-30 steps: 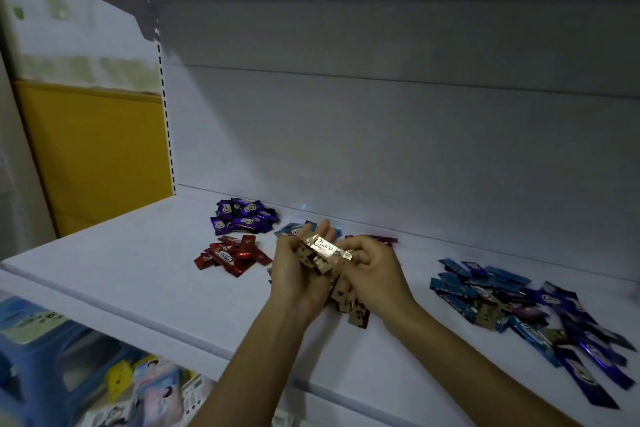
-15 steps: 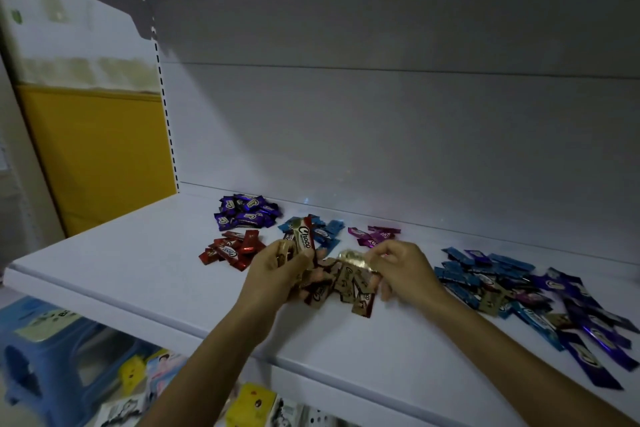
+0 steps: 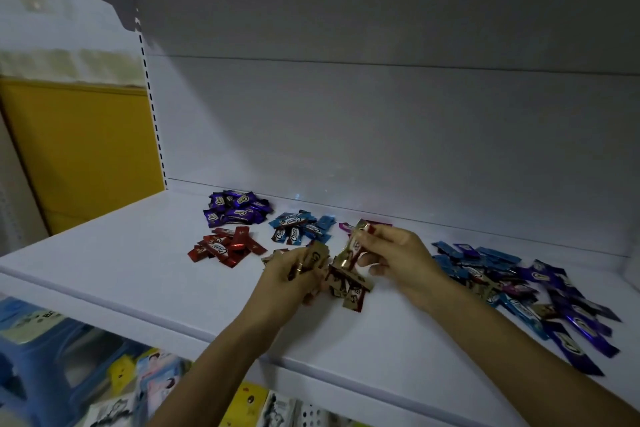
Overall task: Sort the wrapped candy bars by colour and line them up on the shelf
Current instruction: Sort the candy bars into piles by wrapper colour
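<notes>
Just left of the gold pile point(image 3: 348, 284), the fingers of the left hand point(image 3: 287, 279) are hidden behind its back, and the gold bars point(image 3: 317, 253) gripped in it are mostly covered. Behind the gold pile, the magenta bars point(image 3: 346, 226) are largely hidden by the right hand point(image 3: 398, 253) and the gold bar point(image 3: 349, 251) pinched in it. Right of the pile, most lettering in the mixed heap point(image 3: 519, 284) is too blurred to be read. Below and left of it, the blue stool point(image 3: 41, 357) and packaged goods point(image 3: 152, 381) are blurred and cut off by the frame edges.
</notes>
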A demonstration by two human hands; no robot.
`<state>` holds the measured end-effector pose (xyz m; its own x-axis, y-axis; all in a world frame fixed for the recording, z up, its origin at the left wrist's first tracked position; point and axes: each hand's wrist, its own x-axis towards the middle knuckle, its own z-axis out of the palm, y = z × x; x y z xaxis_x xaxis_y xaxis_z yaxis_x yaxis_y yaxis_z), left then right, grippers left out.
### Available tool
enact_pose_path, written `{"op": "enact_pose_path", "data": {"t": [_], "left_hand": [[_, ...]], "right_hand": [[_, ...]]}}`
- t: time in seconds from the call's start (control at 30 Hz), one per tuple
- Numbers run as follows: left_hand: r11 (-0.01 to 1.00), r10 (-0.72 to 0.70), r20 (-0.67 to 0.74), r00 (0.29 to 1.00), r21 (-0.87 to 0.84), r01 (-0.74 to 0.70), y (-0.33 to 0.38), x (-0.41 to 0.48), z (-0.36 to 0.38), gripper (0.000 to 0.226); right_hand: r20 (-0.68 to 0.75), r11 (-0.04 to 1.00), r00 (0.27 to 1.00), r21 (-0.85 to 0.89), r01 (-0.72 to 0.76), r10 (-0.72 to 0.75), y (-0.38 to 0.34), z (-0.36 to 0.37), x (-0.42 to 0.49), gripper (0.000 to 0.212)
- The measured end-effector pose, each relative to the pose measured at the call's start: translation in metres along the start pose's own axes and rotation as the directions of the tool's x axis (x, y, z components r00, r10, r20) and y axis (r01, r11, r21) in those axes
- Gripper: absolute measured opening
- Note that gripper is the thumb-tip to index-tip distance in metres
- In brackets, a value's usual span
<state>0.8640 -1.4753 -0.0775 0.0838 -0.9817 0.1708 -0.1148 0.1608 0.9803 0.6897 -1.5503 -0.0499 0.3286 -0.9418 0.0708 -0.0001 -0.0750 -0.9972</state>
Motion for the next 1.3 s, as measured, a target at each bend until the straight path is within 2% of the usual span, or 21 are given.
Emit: {"op": "enact_pose_path", "data": {"t": [0.07,0.13,0.2,0.3,0.37,0.43,0.5,0.57,0.63,0.7,0.73,0.8,0.87,0.93,0.97,1.03,1.1,1.13,1.2,1.27,1.3], "left_hand": [[0.973,-0.069,0.019,0.997,-0.218,0.071,0.0,-0.002,-0.006,0.026],[0.953,-0.072,0.026,0.997,-0.294,0.076,0.0,-0.005,-0.011,0.03],[0.974,-0.047,-0.018,0.999,-0.223,0.042,-0.001,-0.007,-0.014,0.036],[0.995,-0.007,-0.052,0.999,-0.098,0.002,-0.003,-0.011,-0.018,0.039],[0.998,0.014,-0.071,0.997,-0.067,-0.019,-0.005,-0.011,-0.02,0.037],[0.998,0.043,-0.074,0.996,-0.043,-0.046,-0.005,-0.01,-0.019,0.034],[0.995,0.096,-0.051,0.994,0.003,-0.096,-0.004,-0.008,-0.014,0.031],[0.992,0.124,-0.053,0.991,0.041,-0.121,-0.006,-0.006,-0.008,0.029],[0.996,0.086,-0.12,0.989,0.038,-0.082,-0.009,-0.004,-0.007,0.022],[0.978,-0.067,-0.182,0.981,-0.207,0.029,-0.009,-0.004,-0.01,0.022],[0.913,-0.151,-0.15,0.977,-0.401,0.079,-0.007,-0.004,-0.013,0.026],[0.712,-0.196,-0.046,0.98,-0.693,0.11,-0.003,-0.005,-0.018,0.035],[0.646,-0.165,-0.005,0.986,-0.756,0.104,-0.002,-0.007,-0.023,0.045],[0.694,-0.12,-0.022,0.992,-0.717,0.068,-0.003,-0.007,-0.024,0.053],[0.734,-0.093,-0.048,0.995,-0.678,0.036,-0.004,-0.006,-0.023,0.055],[0.803,-0.034,-0.112,0.993,-0.595,-0.039,-0.006,-0.004,-0.019,0.057],[0.859,0.019,-0.158,0.987,-0.503,-0.097,-0.007,-0.001,-0.009,0.055],[0.884,0.045,-0.162,0.986,-0.452,-0.115,-0.007,0.0,-0.003,0.055],[0.931,0.119,-0.145,0.982,-0.328,-0.161,-0.005,0.002,0.011,0.051],[0.965,0.206,-0.126,0.97,-0.141,-0.223,-0.005,0.004,0.02,0.048],[0.969,0.239,-0.128,0.963,-0.028,-0.244,-0.006,0.004,0.021,0.051]], "right_hand": [[-0.059,0.996,0.998,-0.084,-0.01,0.005,0.001,-0.005,0.008,0.01],[-0.052,0.976,0.999,-0.219,-0.013,0.002,0.007,-0.002,0.015,0.01],[-0.026,0.937,1.0,-0.349,0.001,-0.011,0.015,0.007,0.018,0.014],[-0.074,0.863,0.984,-0.494,0.105,-0.162,0.021,0.014,0.021,0.019],[-0.065,0.898,0.972,-0.402,0.18,-0.224,0.014,0.018,0.016,0.032],[0.059,0.941,0.979,-0.27,0.204,-0.195,0.006,0.024,0.005,0.041],[0.178,0.95,0.967,-0.222,0.221,-0.184,0.005,0.03,-0.003,0.018],[0.121,0.968,0.978,-0.165,0.187,-0.168,0.003,0.029,-0.004,0.002],[0.005,0.987,0.993,-0.114,0.116,-0.117,0.002,0.022,0.002,0.004],[-0.038,0.985,0.996,-0.159,0.068,-0.075,0.002,0.017,0.007,0.004],[-0.043,0.98,0.998,-0.196,0.045,-0.054,0.004,0.017,0.009,0.004],[-0.044,0.953,0.998,-0.301,0.031,-0.046,0.011,0.018,0.014,0.008],[-0.046,0.883,0.995,-0.465,0.06,-0.092,0.016,0.02,0.017,0.014],[-0.066,0.748,0.977,-0.655,0.111,-0.203,0.017,0.022,0.016,0.02],[-0.069,0.708,0.959,-0.689,0.153,-0.274,0.014,0.024,0.013,0.017],[-0.016,0.786,0.946,-0.561,0.259,-0.323,0.007,0.033,0.001,0.015],[0.093,0.914,0.971,-0.329,0.239,-0.22,-0.001,0.044,-0.015,0.028],[0.146,0.95,0.975,-0.239,0.2,-0.168,-0.003,0.049,-0.023,0.026],[0.21,0.984,0.97,-0.102,0.145,-0.121,-0.004,0.053,-0.033,0.01],[0.176,0.993,0.98,-0.052,0.107,-0.097,-0.004,0.049,-0.037,0.011],[0.135,0.99,0.985,-0.086,0.116,-0.104,-0.002,0.044,-0.035,0.011]]}}
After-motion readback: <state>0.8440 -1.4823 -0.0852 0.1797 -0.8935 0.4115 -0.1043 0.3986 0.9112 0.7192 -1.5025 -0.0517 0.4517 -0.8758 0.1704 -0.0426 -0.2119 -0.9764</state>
